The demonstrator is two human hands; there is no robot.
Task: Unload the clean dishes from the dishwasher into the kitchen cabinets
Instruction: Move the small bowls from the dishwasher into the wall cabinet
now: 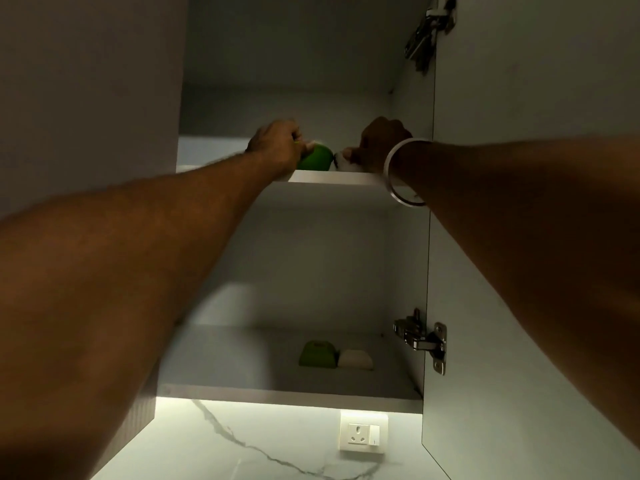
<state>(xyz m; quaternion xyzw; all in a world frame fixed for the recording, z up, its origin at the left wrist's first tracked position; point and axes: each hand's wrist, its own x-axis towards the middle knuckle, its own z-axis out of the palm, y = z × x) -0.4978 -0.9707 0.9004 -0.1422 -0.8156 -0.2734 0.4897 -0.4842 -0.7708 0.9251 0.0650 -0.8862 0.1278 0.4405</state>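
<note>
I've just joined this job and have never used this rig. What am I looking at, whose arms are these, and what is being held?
There is no machine here. One camera sits on a person's head and looks up into an open wall cabinet. The two arms are that person's own. The left hand grips a green cup. The right hand, with a bangle on its wrist, holds a white cup beside it. Both cups are at the front of the upper shelf. On the lower shelf a green piece and a white piece sit side by side. Below the cabinet is a wall socket.
</note>
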